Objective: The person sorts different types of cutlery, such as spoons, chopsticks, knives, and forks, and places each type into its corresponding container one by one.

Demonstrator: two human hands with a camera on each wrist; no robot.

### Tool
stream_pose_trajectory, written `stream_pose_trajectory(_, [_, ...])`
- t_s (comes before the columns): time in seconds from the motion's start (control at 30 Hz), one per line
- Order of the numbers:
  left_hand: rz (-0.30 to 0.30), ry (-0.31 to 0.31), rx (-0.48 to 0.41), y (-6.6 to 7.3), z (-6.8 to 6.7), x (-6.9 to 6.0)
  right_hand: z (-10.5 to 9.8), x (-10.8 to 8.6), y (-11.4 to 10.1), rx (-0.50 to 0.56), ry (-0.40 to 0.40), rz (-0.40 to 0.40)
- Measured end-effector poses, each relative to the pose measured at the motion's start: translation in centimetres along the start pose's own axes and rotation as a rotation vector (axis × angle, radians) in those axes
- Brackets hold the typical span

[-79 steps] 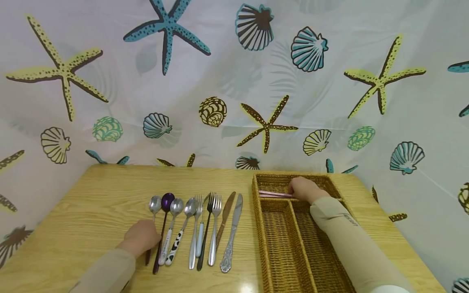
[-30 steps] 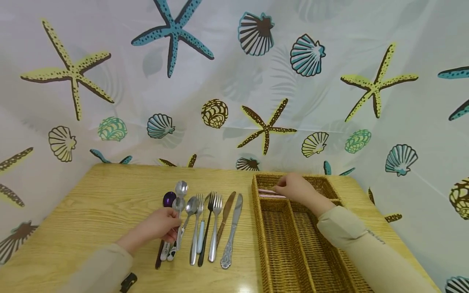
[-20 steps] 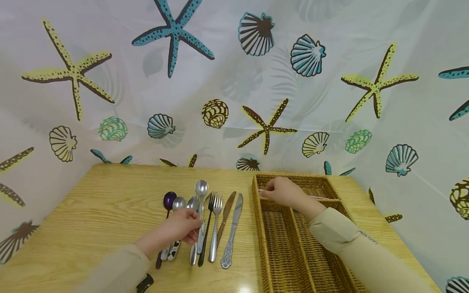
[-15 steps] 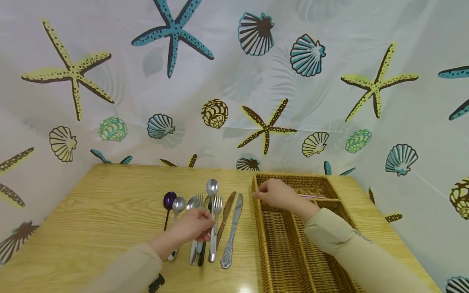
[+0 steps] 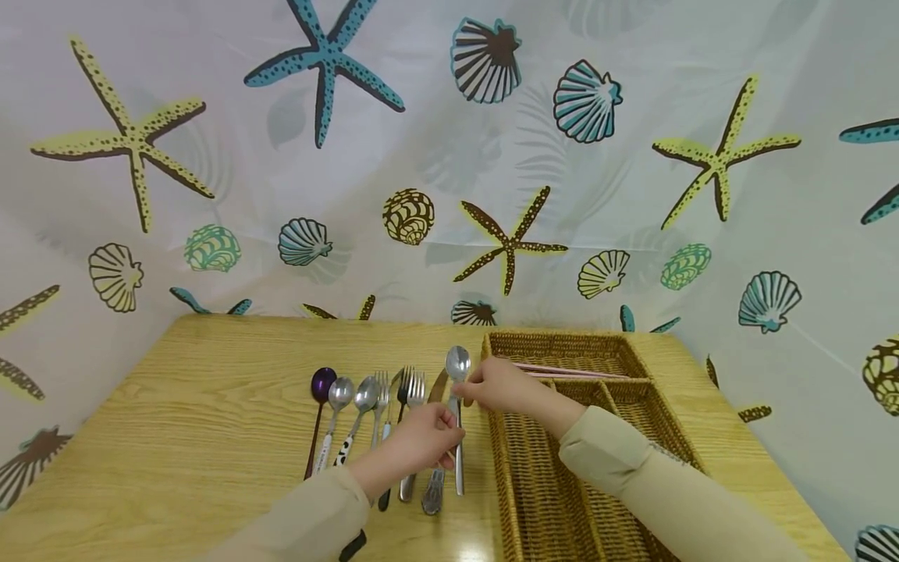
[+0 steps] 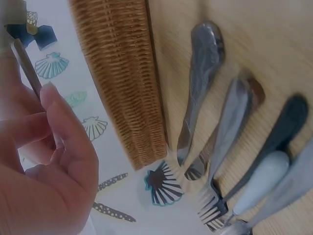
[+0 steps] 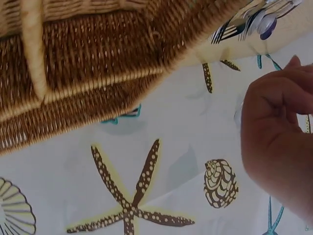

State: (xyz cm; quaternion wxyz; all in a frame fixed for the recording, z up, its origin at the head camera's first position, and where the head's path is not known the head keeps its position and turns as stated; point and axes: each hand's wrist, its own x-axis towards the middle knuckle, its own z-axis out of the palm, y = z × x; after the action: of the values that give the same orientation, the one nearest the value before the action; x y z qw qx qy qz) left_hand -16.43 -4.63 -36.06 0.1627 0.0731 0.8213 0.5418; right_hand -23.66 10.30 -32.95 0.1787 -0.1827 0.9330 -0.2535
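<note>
The left hand pinches the handle of a silver spoon, held bowl up above the knives just left of the wicker tray. Beside the spoon's neck are the fingertips of the right hand, thumb and forefinger close together at it. In the left wrist view the left hand holds the spoon's handle between thumb and fingers. The right wrist view has the right hand with bent fingers; the spoon is mostly hidden there. Pink chopsticks lie in the tray's back compartment.
Left of the tray, a purple spoon, two more spoons, several forks and knives lie side by side on the wooden table. A patterned cloth hangs behind. The tray has long front compartments divided by a wicker wall.
The left hand has carried the silver spoon rightward over the forks to the knives. The right hand has left the chopsticks in the tray and moved left to the spoon's neck.
</note>
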Motion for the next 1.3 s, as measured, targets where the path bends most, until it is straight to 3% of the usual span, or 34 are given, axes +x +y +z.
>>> stream_pose_trajectory(0.27, [0.051, -0.005, 0.016, 0.1, 1.4, 0.3, 0.8, 0.0, 0.8, 0.104, -0.065, 0.041])
stream_pose_trajectory(0.43, [0.023, -0.043, -0.001, -0.4, 0.6, 0.0, 0.2, -0.4, 1.2, 0.177, -0.089, 0.060])
stream_pose_trajectory(0.53, [0.011, 0.000, 0.079, -1.4, -0.7, -0.4, -0.5, -0.9, 1.6, 0.174, -0.081, 0.051])
stream_pose_trajectory(0.67, [-0.015, 0.135, 0.259, -3.6, -3.4, -1.0, -1.8, -1.8, 2.7, 0.113, -0.069, 0.041])
stream_pose_trajectory(0.77, [-0.071, 0.229, 0.416, -5.6, -6.1, -1.5, -2.9, -2.8, 4.1, 0.085, -0.067, 0.062])
stream_pose_trajectory(0.87, [-0.139, 0.279, 0.544, -7.3, -8.8, -2.1, -4.0, -3.8, 5.9, 0.093, -0.072, 0.090])
stream_pose_trajectory(1.03, [-0.229, 0.284, 0.626, -8.9, -11.8, -3.2, -5.4, -5.5, 9.2, 0.070, -0.062, 0.127])
stream_pose_trajectory(1.3, [-0.267, 0.242, 0.676, -10.6, -12.6, -3.6, -6.6, -7.9, 13.3, 0.050, -0.029, 0.154])
